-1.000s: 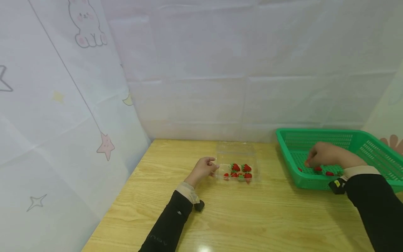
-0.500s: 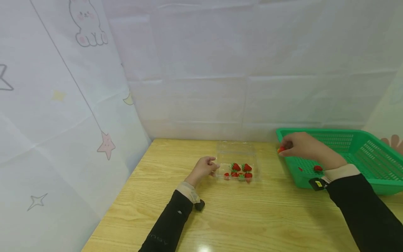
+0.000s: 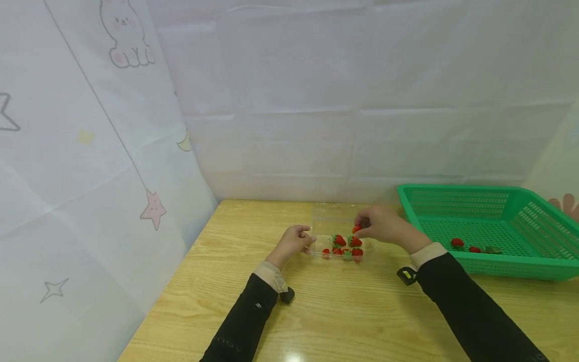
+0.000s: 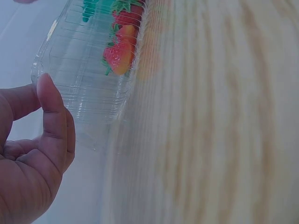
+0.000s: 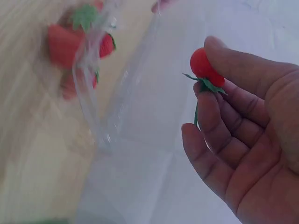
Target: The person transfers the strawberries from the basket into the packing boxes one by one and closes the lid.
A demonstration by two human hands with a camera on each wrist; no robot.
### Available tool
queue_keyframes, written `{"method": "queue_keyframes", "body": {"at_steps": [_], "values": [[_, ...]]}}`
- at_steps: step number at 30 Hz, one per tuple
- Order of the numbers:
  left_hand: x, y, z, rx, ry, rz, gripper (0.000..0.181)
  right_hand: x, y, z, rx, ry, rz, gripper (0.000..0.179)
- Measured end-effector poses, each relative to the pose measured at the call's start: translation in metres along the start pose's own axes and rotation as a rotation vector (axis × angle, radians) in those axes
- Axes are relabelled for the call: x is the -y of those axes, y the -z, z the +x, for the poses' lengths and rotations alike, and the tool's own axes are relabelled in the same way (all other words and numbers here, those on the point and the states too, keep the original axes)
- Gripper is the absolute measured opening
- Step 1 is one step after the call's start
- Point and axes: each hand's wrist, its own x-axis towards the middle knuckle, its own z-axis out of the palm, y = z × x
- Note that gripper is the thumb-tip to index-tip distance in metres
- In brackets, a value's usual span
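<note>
My right hand (image 3: 384, 224) pinches a small red strawberry (image 5: 205, 67) by thumb and fingertips; its green leaves and stem hang below the thumb in the right wrist view. It hovers over the right part of a clear plastic box (image 3: 320, 247). Several strawberries (image 3: 339, 241) lie in the box, and its see-through lid (image 3: 336, 210) stands open at the back. At the box's left end, my left hand (image 3: 291, 241) holds the rim between thumb (image 4: 50, 95) and fingers. Part of the right hand's strawberry is hidden behind the fingers in the head view.
On the right of the wooden table (image 3: 344, 311) stands a green plastic basket (image 3: 520, 269) with a few strawberries (image 3: 457, 242) near its front wall. A white cloth backdrop (image 3: 289, 125) closes off the back and left sides.
My right hand has lifted the strawberry out of the green basket and carried it left, over the clear box. The left hand has stayed at the box's left end.
</note>
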Motion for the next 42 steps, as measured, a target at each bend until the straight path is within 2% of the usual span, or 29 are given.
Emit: {"method": "queue_keyframes", "body": {"at_steps": [9,16,20,28,37,42], "values": [[0.001,0.001,-0.001,-0.005,-0.003,0.010,0.049,0.010,-0.051,0.031,-0.015,-0.133,0.017,0.015],[0.002,0.001,0.000,-0.002,-0.002,0.023,0.049,0.018,-0.079,0.048,-0.027,-0.189,0.015,0.016],[0.003,0.002,0.001,0.001,-0.004,0.027,0.050,0.023,-0.088,0.056,-0.032,-0.211,0.010,0.016],[0.003,0.002,-0.001,0.000,-0.016,0.012,0.050,0.028,-0.099,0.067,0.008,-0.239,0.012,0.018],[0.002,0.002,-0.001,0.018,-0.023,-0.022,0.053,0.026,-0.106,0.069,0.041,-0.214,0.002,0.013],[0.003,0.000,0.001,0.009,-0.024,0.000,0.052,0.025,-0.109,0.067,0.056,-0.206,-0.005,0.014]]}}
